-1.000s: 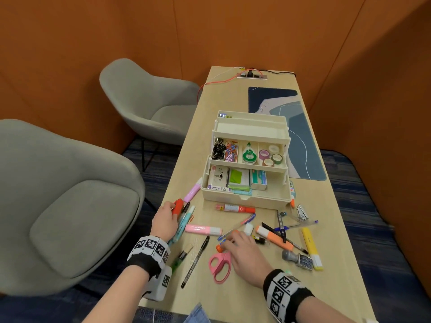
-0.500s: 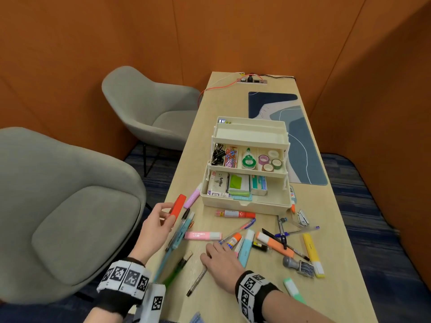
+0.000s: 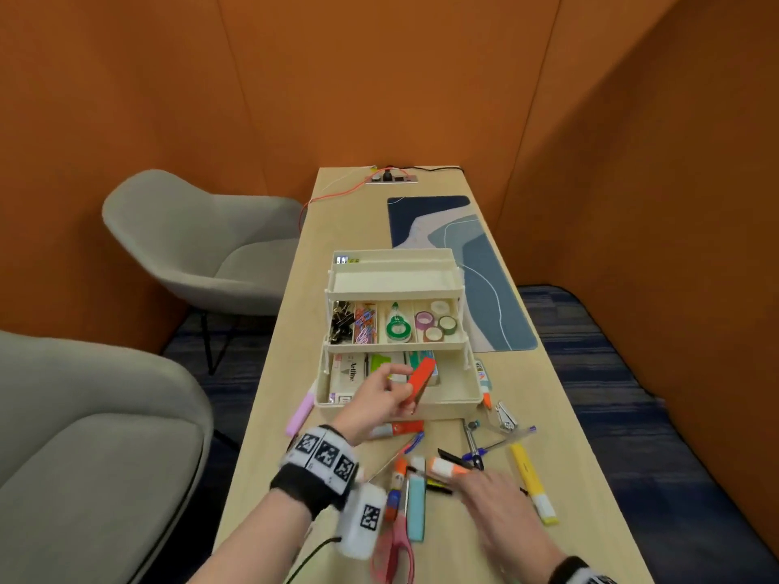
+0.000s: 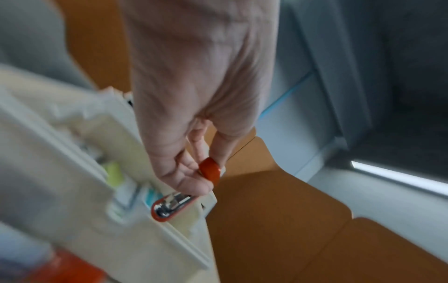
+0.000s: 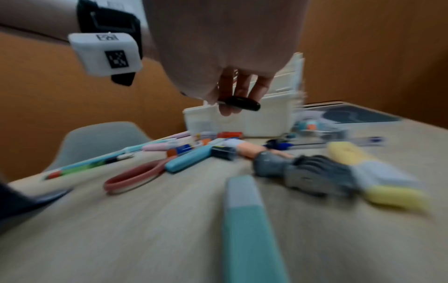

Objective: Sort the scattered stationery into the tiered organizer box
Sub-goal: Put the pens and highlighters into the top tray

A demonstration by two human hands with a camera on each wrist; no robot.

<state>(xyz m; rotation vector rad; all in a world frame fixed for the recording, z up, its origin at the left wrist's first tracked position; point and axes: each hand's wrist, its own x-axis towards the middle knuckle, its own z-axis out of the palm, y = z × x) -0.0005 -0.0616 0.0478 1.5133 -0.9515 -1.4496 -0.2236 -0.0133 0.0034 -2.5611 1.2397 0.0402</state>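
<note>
The cream tiered organizer box (image 3: 451, 408) stands open mid-table, with clips and tape rolls in its middle tier and small boxes in the bottom tier. My left hand (image 3: 400, 392) grips a red stapler (image 3: 421, 383) tilted just above the bottom tier; in the left wrist view the stapler (image 4: 209, 170) shows its metal underside. My right hand (image 3: 468, 482) hovers low over the scattered pens, beside an orange highlighter (image 3: 447, 467). In the right wrist view, my right hand (image 5: 236, 99) pinches a black pen (image 5: 242, 103) in its fingertips, in front of the box (image 5: 242, 122).
Pink scissors (image 3: 396, 550), a teal highlighter (image 3: 416, 512), a yellow highlighter (image 3: 532, 486), a glue stick (image 3: 398, 428) and several pens lie in front of the box. A blue desk mat (image 3: 484, 267) lies behind it on the right. Grey chairs (image 3: 189, 246) stand left of the narrow table.
My left hand has lifted the red stapler from the table's left side to above the box's bottom tier. My right hand has shifted right, to the black pen.
</note>
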